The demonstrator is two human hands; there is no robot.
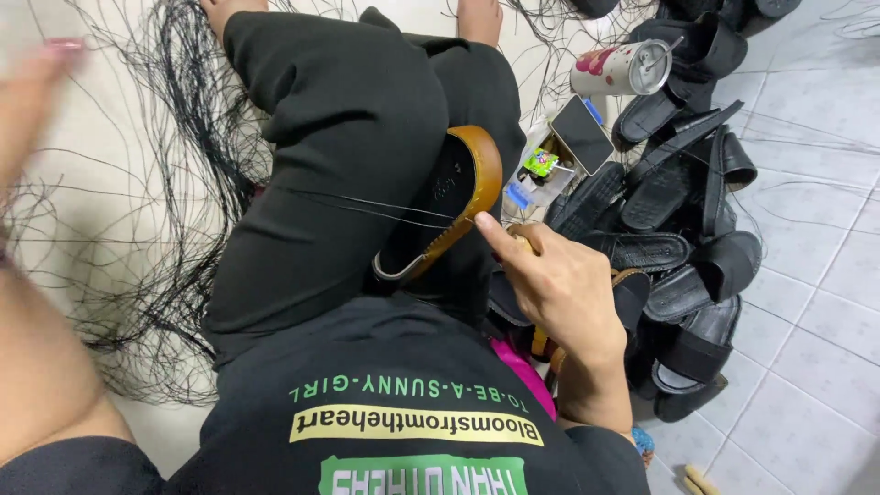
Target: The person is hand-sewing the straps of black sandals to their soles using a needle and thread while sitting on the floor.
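Two taut threads (367, 206) run from the sandal (458, 197), which rests sole-up on the person's black-trousered knee (339, 119), out toward nine o'clock, where the left hand (32, 87) is raised and so blurred that its grip cannot be told. The right hand (559, 284) sits just at five o'clock of the sandal, forefinger stretched to the tan edge and the other fingers curled on a small handle. A pile of black sandals (683, 238) lies at three o'clock, with a phone (582, 133) and a can (623, 69) at one o'clock.
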